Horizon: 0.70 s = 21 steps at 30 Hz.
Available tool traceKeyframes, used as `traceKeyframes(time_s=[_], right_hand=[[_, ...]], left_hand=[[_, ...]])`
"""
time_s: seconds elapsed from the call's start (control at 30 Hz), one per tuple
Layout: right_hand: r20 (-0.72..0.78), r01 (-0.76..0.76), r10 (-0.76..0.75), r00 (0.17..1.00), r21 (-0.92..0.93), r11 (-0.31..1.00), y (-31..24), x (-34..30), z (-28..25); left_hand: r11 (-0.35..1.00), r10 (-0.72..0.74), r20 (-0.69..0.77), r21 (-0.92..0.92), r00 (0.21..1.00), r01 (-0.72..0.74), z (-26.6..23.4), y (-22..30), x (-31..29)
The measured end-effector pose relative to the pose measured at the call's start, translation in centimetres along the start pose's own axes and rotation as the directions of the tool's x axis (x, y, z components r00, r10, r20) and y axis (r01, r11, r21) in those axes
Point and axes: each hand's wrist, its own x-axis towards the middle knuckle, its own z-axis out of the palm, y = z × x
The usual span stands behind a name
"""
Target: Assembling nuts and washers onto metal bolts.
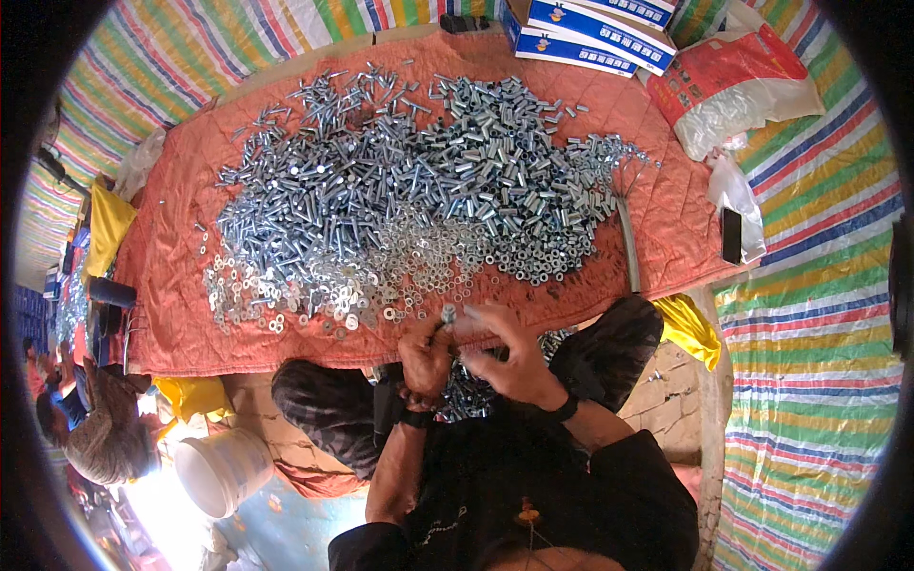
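Observation:
My left hand (pixel 426 359) is closed around a small metal bolt (pixel 448 313), and its end sticks up above the fingers at the table's near edge. Just to its right is my right hand (pixel 514 352), smeared by motion, with thumb and fingers apart and the fingertips close to the bolt. I see nothing held in that hand. Beyond both hands lie loose washers (pixel 352 295), then a large heap of bolts (pixel 324 181). Metal sleeves (pixel 495 143) are heaped to the right of the bolts, with nuts (pixel 538 257) in front of them. More metal parts (pixel 466 395) lie below my hands, between my legs.
A red quilted cloth (pixel 181 285) covers the table. Blue-and-white boxes (pixel 581 43) and a red-and-clear bag (pixel 728 86) stand at the far right. A dark phone (pixel 731 235) lies near the right edge. At lower left are a white bucket (pixel 224 471) and another person (pixel 105 428).

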Motion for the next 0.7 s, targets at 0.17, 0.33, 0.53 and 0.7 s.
traceKeyframes(time_s=[0.17, 0.33, 0.53, 0.7], right_hand=[[-0.234, 0.164, -0.23, 0.945, -0.272, 0.948, 1.8, 1.4, 0.2], [0.017, 0.004, -0.002, 1.0, -0.086, 0.996, -0.5, 0.0, -0.2], [0.014, 0.321, -0.356, 0.934, -0.471, 0.822, 0.5, 1.4, -0.2], [-0.213, -0.135, 0.127, 0.969, -0.023, 0.991, 2.3, 3.0, -1.4]], left_hand=[[0.996, -0.086, -0.031, 0.002, 0.996, 0.086, 0.8, -0.4, 0.2], [0.986, -0.168, -0.007, -0.009, 0.986, 0.168, 0.3, -0.8, 0.1], [0.998, -0.037, -0.034, 0.051, 0.999, 0.039, 0.5, -0.9, 0.4], [0.974, -0.224, 0.104, -0.01, 0.969, 0.226, 0.7, -2.7, -0.8]])
